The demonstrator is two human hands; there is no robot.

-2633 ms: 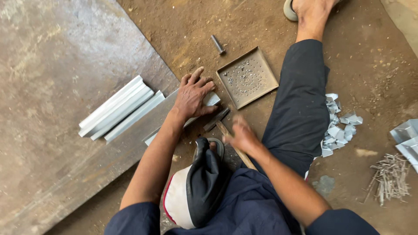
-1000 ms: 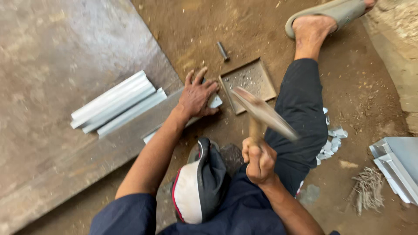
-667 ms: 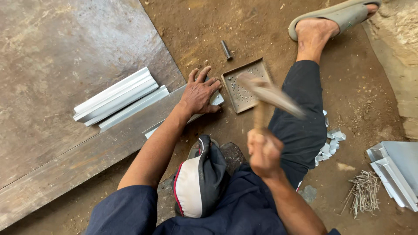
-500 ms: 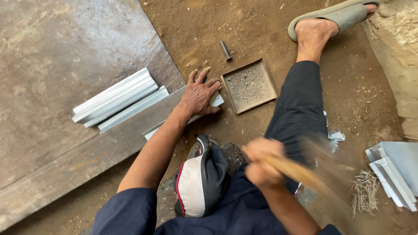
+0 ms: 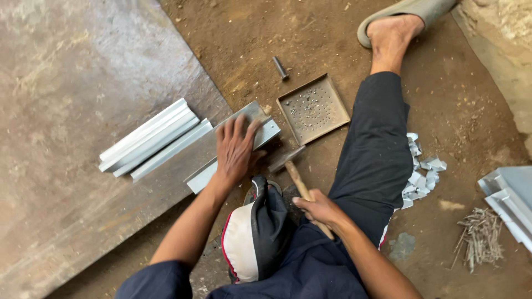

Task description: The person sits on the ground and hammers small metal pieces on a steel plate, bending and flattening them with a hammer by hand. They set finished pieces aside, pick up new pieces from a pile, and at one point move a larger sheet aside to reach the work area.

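Hammer (image 5: 296, 176) down on the dirt floor (image 5: 332, 39), its metal head resting just off the near end of a long grey metal strip (image 5: 265, 133) and its wooden handle running back into the person's right hand (image 5: 317, 209), whose fingers are wrapped tight around the handle; a broad rusted steel sheet (image 5: 72, 111) fills the left of the scene, its right edge angled across the floor, with the strip lying along that edge; a dark trouser leg (image 5: 377, 149) stretches toward the top right of the floor, ending in a bare foot in a grey sandal (image 5: 407, 10); a bundle of pale metal channels (image 5: 152, 138) lies on the steel sheet just left of the strip; a black, white and red cap (image 5: 256, 235) rests in the lap, between the two forearms; the left hand (image 5: 235, 148) is spread flat, fingers fanned, pressing the strip down onto the sheet's edge; a square perforated metal tray (image 5: 313, 109) sits on the floor just beyond the hammer head, near the strip's end; more pale channel pieces (image 5: 512, 194) show at the right edge; a heap of nails (image 5: 481, 237) lies beside them; small pale metal offcuts (image 5: 422, 171) are scattered against the leg; a short dark metal punch (image 5: 280, 68) lies beyond the tray.
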